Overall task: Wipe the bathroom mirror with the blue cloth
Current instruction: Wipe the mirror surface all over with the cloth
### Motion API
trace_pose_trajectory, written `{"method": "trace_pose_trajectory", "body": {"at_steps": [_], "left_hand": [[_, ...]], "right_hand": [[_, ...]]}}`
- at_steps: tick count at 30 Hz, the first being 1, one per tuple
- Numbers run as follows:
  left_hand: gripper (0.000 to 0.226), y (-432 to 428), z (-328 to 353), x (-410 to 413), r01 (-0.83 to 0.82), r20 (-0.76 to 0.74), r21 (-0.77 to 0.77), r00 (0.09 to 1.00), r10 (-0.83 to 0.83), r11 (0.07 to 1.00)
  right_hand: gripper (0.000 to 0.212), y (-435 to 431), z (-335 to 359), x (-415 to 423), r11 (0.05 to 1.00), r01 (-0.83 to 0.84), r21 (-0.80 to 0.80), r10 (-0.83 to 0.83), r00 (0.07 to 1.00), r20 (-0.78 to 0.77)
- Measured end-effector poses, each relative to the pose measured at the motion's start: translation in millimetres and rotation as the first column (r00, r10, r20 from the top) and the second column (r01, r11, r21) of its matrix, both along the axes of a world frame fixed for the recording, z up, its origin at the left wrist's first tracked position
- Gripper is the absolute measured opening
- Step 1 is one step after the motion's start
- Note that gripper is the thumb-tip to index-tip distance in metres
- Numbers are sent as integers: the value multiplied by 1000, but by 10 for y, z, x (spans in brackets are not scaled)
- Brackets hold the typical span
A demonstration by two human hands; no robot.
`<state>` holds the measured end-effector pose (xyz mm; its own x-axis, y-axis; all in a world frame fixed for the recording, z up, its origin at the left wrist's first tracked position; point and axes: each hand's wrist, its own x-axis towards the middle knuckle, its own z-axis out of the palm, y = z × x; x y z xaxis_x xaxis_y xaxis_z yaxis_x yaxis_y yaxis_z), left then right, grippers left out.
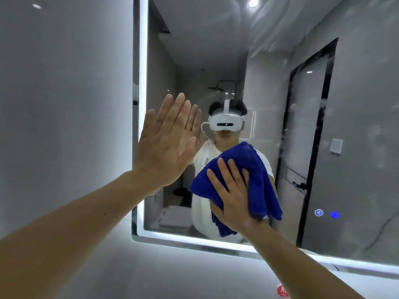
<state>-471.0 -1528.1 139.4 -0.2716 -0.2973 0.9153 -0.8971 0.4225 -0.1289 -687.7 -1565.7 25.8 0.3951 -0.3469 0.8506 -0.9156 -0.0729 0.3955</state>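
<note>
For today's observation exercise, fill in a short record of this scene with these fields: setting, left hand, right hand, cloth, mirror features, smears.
setting: lit-edged bathroom mirror on a pale wall
left hand: left hand open, palm flat at the glass near the mirror's left edge, holding nothing
right hand: right hand spread flat, fingers pressing the cloth to the glass
cloth: blue cloth bunched, low in the mirror
mirror features: two glowing touch buttons at lower right
smears: hazy streaks at upper right
</note>
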Motion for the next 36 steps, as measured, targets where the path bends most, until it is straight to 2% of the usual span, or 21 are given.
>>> {"method": "trace_pose_trajectory", "body": {"at_steps": [4, 8, 15, 19, 22, 29, 33, 36], "left_hand": [[71, -12, 224, -1, -62, 41, 34, 997, 61, 997], [72, -53, 432, 27, -74, 41, 39, 997, 72, 997], [69, -116, 610, 230, -19, 13, 9, 1000, 19, 1000], [68, -229, 643, 307, 15, -20, -26, 1000, -16, 1000], [71, -314, 668, 332, 46, -53, -55, 997, -49, 997], [66, -343, 625, 279, 96, -58, -57, 993, -100, 994], [70, -260, 594, 187, 114, -12, -49, 993, -115, 992], [72, -215, 672, 192, 84, 33, -64, 996, -82, 994]], "right_hand": [[65, 37, 236, -64, 1000, -14, 21, 14, 1000, -17], [66, 55, 987, -19, 997, 21, -70, -14, 995, 101], [70, -65, 2178, 271, 985, 134, -111, -98, 953, 285], [72, -192, 2444, 688, 978, 173, -116, -114, 910, 400], [74, -218, 2380, 819, 977, 181, -115, -112, 886, 450], [69, -66, 1444, 631, 995, 88, -50, -81, 989, 123], [65, -8, 894, 332, 991, 133, 13, -132, 989, -72], [66, 11, 897, 57, 989, 144, 43, -129, 959, -254]]}}
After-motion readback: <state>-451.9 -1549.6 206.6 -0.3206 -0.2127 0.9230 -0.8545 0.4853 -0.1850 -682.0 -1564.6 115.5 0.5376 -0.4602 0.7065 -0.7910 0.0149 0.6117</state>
